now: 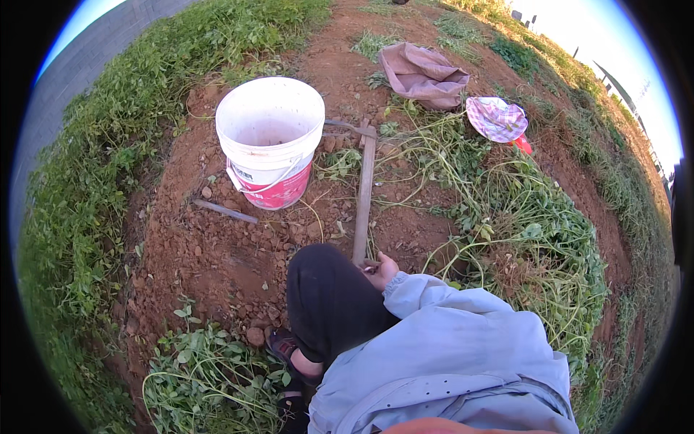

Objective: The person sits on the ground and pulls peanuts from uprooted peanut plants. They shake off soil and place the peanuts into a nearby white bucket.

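My right hand [383, 269], in a light blue sleeve, is beside my bent knee with its fingers curled. A small dark thing shows at the fingers, too small to name. The knee hides part of this hand, so its hold is unclear. Just ahead of it lies the wooden handle [365, 195] of a hoe-like tool, whose metal head [347, 127] runs behind the bucket. My left hand is out of view. Before me stands an upright white-and-red plastic bucket [271, 184], bearing writing, its wire handle down. Only some dirt shows inside.
Uprooted leafy plants [520, 233] are heaped on the right, with more [217, 374] by my foot. A grey strip [226, 210] lies on the reddish soil [217, 266]. Farther off are a brownish sack [423, 76], a plaid hat [496, 118] and a red object [521, 144].
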Action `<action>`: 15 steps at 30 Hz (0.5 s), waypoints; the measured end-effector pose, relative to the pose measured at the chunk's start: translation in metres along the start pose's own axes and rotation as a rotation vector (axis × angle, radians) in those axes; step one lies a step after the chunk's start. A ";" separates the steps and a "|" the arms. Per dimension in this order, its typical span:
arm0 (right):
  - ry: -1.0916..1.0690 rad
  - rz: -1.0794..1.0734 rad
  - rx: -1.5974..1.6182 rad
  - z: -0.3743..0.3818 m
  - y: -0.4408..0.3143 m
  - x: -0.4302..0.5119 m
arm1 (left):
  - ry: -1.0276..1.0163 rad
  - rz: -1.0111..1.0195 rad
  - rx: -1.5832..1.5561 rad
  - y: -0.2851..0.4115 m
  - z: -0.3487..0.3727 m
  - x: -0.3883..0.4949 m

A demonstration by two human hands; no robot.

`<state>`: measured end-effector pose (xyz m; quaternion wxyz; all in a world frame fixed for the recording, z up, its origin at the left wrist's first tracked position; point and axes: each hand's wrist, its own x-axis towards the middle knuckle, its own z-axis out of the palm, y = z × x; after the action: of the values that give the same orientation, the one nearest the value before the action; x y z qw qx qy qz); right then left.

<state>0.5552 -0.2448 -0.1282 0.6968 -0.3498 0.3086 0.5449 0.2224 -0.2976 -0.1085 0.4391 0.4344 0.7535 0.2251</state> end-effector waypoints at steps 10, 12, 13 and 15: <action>-0.876 -0.895 -0.388 0.413 -0.232 -0.090 | 0.038 -0.155 -0.107 0.023 -0.001 0.011; -0.950 -0.628 -0.617 0.392 -0.138 -0.070 | 0.078 -0.208 -0.140 0.015 -0.016 0.007; -0.981 -0.480 -0.722 0.372 -0.094 -0.061 | 0.101 -0.232 -0.155 0.010 -0.025 0.004; -1.080 -0.244 -0.914 0.319 -0.051 -0.051 | 0.101 -0.263 -0.189 0.000 -0.039 0.003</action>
<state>0.6091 -0.0178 0.1012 0.5920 -0.3202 -0.3793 0.6349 0.1884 -0.2933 -0.0898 0.4654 0.2771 0.8003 0.2571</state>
